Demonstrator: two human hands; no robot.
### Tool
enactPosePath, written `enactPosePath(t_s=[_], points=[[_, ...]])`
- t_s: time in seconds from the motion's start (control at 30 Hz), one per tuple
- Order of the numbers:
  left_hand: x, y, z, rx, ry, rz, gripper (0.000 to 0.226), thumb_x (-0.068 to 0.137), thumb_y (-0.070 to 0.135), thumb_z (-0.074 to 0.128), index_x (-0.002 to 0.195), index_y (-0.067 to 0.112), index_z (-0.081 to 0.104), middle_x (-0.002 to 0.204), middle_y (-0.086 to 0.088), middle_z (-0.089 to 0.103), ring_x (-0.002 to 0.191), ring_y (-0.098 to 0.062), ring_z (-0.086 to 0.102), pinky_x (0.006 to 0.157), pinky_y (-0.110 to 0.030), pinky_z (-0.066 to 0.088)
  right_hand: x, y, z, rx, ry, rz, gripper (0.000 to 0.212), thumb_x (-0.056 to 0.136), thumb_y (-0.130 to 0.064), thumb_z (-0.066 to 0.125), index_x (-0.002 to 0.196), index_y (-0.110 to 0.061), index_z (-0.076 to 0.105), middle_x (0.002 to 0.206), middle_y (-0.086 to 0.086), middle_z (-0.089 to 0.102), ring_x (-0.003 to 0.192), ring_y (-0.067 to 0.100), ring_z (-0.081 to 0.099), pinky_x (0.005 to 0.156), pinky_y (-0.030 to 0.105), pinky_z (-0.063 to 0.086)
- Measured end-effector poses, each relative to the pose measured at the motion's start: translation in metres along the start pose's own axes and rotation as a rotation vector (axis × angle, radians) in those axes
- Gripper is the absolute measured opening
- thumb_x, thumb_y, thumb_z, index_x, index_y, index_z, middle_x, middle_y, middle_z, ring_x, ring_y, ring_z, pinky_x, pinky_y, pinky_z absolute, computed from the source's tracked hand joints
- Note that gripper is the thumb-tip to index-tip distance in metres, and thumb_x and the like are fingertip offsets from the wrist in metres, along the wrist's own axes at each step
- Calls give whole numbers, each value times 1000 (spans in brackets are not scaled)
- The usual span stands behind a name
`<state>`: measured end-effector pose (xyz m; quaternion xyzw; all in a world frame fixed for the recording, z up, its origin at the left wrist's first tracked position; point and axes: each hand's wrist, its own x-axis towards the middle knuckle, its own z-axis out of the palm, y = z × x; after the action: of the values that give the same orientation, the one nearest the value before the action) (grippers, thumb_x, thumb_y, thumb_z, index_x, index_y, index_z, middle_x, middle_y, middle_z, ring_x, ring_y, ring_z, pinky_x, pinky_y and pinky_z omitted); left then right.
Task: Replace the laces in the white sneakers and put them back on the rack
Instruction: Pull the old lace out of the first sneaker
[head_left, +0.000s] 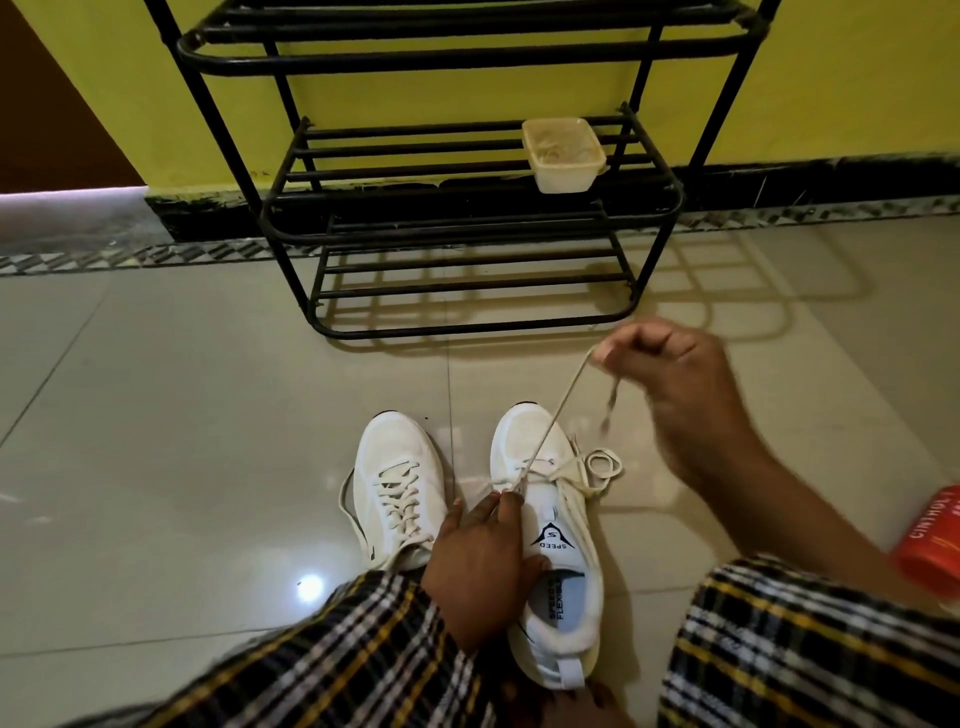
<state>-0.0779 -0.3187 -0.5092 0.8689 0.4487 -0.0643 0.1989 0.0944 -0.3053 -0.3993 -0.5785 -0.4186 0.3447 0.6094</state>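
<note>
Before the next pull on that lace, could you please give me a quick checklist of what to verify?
1. Right hand pinches the lace: ok.
2. Lace taut up from the eyelets: ok.
3. Left hand steadies the right sneaker by its tongue: ok.
4. Removal complete: not ok, lace still threaded near the toe.
5. Left sneaker unlaced: not ok, fully laced.
6. Rack shelf free for the pair: ok; only a tub on the shelf above.
</note>
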Motion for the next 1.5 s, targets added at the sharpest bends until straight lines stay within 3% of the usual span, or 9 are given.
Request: enactPosePath(t_s=[0.13, 0.3, 0.43, 0.57, 0.73, 0.97, 1.07, 1.27, 1.5], points=[[0, 0, 0, 5, -18, -2, 65, 94, 47, 43, 143, 13, 19, 147, -5, 37, 138, -15, 29, 118, -36, 11, 13, -24, -25, -45, 67, -20, 20, 80, -2, 62, 64, -13, 64, 65, 4, 63, 66, 17, 54, 63, 26, 45], [0, 0, -1, -9, -10, 4, 66, 94, 47, 44, 145, 15, 17, 148, -4, 36, 138, -16, 30, 118, -35, 12, 7, 36, -32, -1242, -34, 94, 34, 88, -37, 61, 105, -8, 68, 109, 12, 61, 99, 30, 56, 81, 33, 45], [1, 0, 1, 5, 1, 5, 63, 94, 47, 43, 142, 14, 21, 145, -4, 38, 135, -17, 35, 117, -35, 14, -9, 64, 2, -1089, -315, -51, 30, 86, -27, 64, 115, -18, 66, 112, 4, 57, 110, 24, 51, 90, 29, 41], [1, 0, -1, 21, -4, 11, 67, 94, 49, 42, 145, 13, 17, 147, -5, 36, 137, -17, 33, 117, -36, 14, -16, 96, 26, -1319, -614, -41, 28, 88, -23, 57, 115, -18, 66, 114, 5, 54, 112, 25, 50, 85, 32, 43], [-1, 0, -1, 22, -8, 25, 71, 95, 48, 41, 149, 13, 10, 150, -3, 32, 139, -17, 29, 118, -39, 13, -17, 105, 26, -1313, -538, -85, 17, 89, -14, 53, 97, -7, 67, 105, 7, 57, 103, 25, 53, 78, 32, 42], [1, -1, 3, 17, -1, -1, 66, 93, 50, 43, 143, 14, 19, 147, -4, 37, 135, -19, 35, 117, -36, 14, -6, 75, -19, -921, -95, -76, 13, 71, 6, 66, 61, -2, 64, 70, 8, 58, 66, 26, 56, 61, 27, 34], [2, -2, 4, 8, -6, 0, 67, 93, 49, 43, 144, 14, 18, 146, -5, 38, 134, -19, 36, 117, -36, 14, 15, 51, -48, -914, 116, 24, 12, 79, -7, 69, 68, -8, 66, 80, 5, 61, 70, 20, 53, 63, 23, 29], [3, -1, 4, 18, -9, -1, 67, 93, 50, 43, 144, 14, 19, 147, -4, 36, 136, -19, 34, 117, -37, 14, 5, 65, -29, -1153, -166, 165, 46, 83, -31, 69, 123, -9, 60, 124, 10, 56, 115, 28, 51, 93, 31, 40], [2, 1, 2, 2, -12, -2, 65, 93, 48, 43, 142, 13, 20, 148, -4, 37, 137, -17, 31, 116, -34, 12, -30, 105, 4, -1086, -395, 361, 36, 91, -36, 57, 115, -10, 58, 115, 10, 62, 110, 26, 56, 82, 28, 41]])
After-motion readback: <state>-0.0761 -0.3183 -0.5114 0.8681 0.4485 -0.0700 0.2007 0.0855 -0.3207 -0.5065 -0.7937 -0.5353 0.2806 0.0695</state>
